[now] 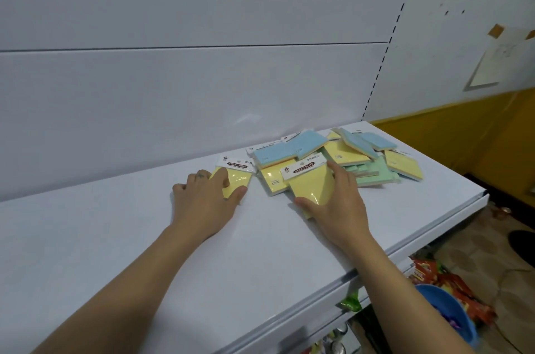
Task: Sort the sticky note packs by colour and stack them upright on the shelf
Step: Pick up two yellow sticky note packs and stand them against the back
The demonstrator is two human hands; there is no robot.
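A heap of sticky note packs [347,154] in blue, yellow and green lies flat at the back right of the white shelf [144,238]. My left hand [202,197] rests on a yellow pack [236,177] lying flat to the left of the heap, thumb at its lower edge. My right hand [333,200] grips another yellow pack [311,183] at the heap's front edge, thumb under its near corner and fingers along its right side, tilting it up.
The shelf's white back panel [173,93] rises behind the packs. The shelf edge [434,240] runs diagonally at right. Below it are snack packets [451,284] and a blue bowl [445,313]. A yellow-and-white wall [463,133] with a taped paper stands at right.
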